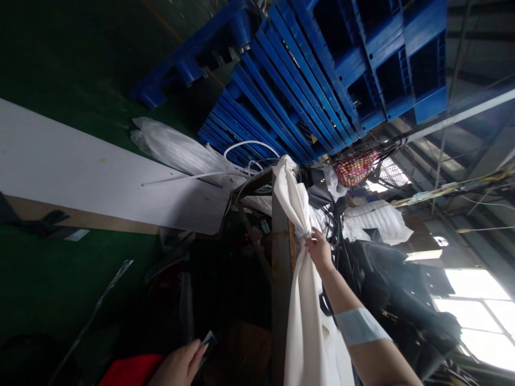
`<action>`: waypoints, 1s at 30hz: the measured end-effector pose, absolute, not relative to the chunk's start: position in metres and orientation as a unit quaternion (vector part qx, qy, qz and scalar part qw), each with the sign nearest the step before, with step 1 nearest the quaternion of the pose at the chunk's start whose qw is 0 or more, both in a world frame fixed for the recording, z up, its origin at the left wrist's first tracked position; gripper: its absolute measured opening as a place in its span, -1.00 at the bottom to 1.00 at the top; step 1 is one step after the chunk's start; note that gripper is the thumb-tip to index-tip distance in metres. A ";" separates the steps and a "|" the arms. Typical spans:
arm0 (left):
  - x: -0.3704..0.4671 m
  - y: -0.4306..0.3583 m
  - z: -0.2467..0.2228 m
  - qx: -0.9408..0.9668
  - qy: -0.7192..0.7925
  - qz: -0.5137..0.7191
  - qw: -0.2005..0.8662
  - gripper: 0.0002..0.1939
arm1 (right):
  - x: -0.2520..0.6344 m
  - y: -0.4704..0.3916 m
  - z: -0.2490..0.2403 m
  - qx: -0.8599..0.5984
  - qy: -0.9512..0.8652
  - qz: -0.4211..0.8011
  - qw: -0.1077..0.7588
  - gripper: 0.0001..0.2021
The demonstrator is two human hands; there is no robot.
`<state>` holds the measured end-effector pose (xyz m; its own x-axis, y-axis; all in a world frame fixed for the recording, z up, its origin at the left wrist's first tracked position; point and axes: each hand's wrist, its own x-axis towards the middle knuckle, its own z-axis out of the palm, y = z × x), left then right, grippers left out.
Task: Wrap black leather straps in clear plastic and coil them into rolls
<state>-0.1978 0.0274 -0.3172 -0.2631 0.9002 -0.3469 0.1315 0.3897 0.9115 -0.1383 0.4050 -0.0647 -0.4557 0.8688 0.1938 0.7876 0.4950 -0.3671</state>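
The view is tipped on its side, with the floor at left and the roof at right. My right hand (319, 249), a pale blue band around its forearm, has its fingers closed on a long white cloth (304, 316). The cloth is bunched narrow at my fingertips and hangs along the edge of a bench (280, 279). At the bottom, my left hand (181, 365) is closed on a small flat thing (206, 349) with a pale edge. Its kind cannot be made out in the shadow. Red fabric (132, 370) shows beside this hand.
Blue plastic pallets (298, 80) are stacked beyond the bench. A long white board (100, 171) and a clear plastic bundle (173, 145) lie near the green floor (104, 268). White tubing (249, 143) loops by the bench end. Black sheet material (374, 273) is heaped at right.
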 end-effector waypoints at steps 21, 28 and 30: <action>-0.172 0.045 -0.314 0.474 0.647 0.326 0.500 -0.53 | -0.051 0.257 0.062 -0.394 -0.653 0.294 0.576 -0.77; -0.147 0.045 -0.311 0.530 0.613 0.331 0.484 -0.64 | 0.148 0.140 -0.012 -0.716 -0.592 0.168 0.329 -0.65; -0.142 0.042 -0.308 0.540 0.609 0.329 0.479 -0.64 | 0.189 0.101 -0.032 -0.765 -0.586 0.086 0.252 -0.63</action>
